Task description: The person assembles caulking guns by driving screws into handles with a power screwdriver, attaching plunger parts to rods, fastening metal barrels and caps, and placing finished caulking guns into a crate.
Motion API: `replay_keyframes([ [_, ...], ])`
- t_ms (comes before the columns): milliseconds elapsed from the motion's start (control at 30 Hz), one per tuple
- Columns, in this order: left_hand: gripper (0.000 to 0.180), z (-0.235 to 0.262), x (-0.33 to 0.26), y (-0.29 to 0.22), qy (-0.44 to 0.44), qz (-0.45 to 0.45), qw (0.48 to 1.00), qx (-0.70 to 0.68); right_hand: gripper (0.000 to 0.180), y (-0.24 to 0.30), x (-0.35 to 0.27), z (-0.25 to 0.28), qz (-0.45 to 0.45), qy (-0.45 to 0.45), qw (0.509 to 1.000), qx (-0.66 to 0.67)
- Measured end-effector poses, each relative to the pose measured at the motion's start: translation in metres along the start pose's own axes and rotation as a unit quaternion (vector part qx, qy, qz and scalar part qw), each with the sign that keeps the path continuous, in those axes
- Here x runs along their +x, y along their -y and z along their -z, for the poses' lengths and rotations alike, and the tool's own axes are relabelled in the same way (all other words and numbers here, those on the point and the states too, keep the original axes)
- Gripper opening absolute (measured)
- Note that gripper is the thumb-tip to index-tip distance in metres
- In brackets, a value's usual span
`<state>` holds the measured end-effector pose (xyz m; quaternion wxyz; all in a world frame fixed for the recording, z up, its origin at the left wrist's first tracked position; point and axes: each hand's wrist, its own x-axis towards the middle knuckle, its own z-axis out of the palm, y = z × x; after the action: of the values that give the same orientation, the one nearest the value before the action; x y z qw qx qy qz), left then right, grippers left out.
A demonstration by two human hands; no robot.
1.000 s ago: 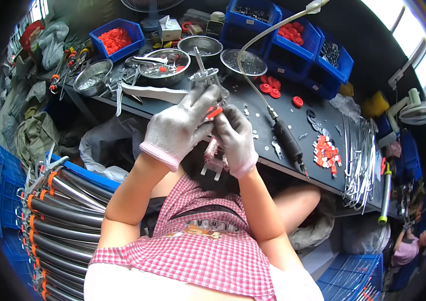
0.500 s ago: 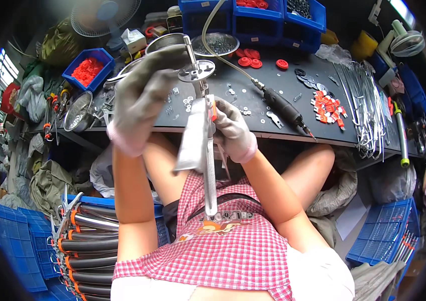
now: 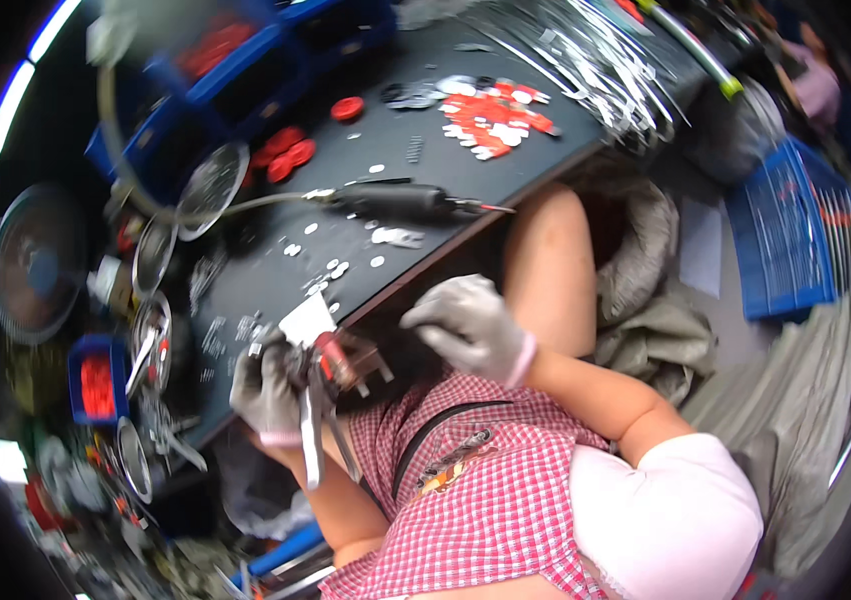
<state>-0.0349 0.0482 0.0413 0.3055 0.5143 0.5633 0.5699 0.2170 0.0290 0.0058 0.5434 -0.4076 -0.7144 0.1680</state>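
Left hand point(image 3: 267, 388), in a grey glove, is closed around a metal part with a red piece point(image 3: 330, 362); long silver strips hang from it toward the lap. The part sits at the near edge of the dark workbench point(image 3: 365, 170), left of centre. Right hand point(image 3: 470, 325), also gloved, hovers just right of the part with fingers loosely curled and holding nothing.

Bench surface: scattered small white and silver bits, a black powered hand tool point(image 3: 405, 203) lying flat with its cable running left, red discs point(image 3: 285, 160) farther off, a pile of red and white pieces point(image 3: 490, 110) toward the far right, a bundle of metal rods point(image 3: 585, 60) beyond.

Surroundings: blue bins point(image 3: 235, 60) at the far left, round metal bowls point(image 3: 210, 185) along the left, a blue crate point(image 3: 780, 235) on the floor at right.
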Motion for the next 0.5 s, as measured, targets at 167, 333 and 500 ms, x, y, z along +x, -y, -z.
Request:
replay_keyframes([
  [167, 0.018, 0.002, -0.025, 0.02, -0.06, -0.063, 0.994, -0.065, 0.012, -0.075, -0.092, 0.098, -0.205, -0.292, 0.925, -0.133],
  [333, 0.028, -0.016, -0.034, 0.045, -0.023, -0.052, 0.998, 0.011, 0.016, -0.182, -0.136, 0.164, -0.498, -0.328, 0.798, -0.092],
  [500, 0.024, 0.002, -0.03, 0.05, -0.021, -0.062, 0.996, 0.054, 0.044, -0.336, -0.146, 0.143, -0.489, 0.28, 0.746, -0.355],
])
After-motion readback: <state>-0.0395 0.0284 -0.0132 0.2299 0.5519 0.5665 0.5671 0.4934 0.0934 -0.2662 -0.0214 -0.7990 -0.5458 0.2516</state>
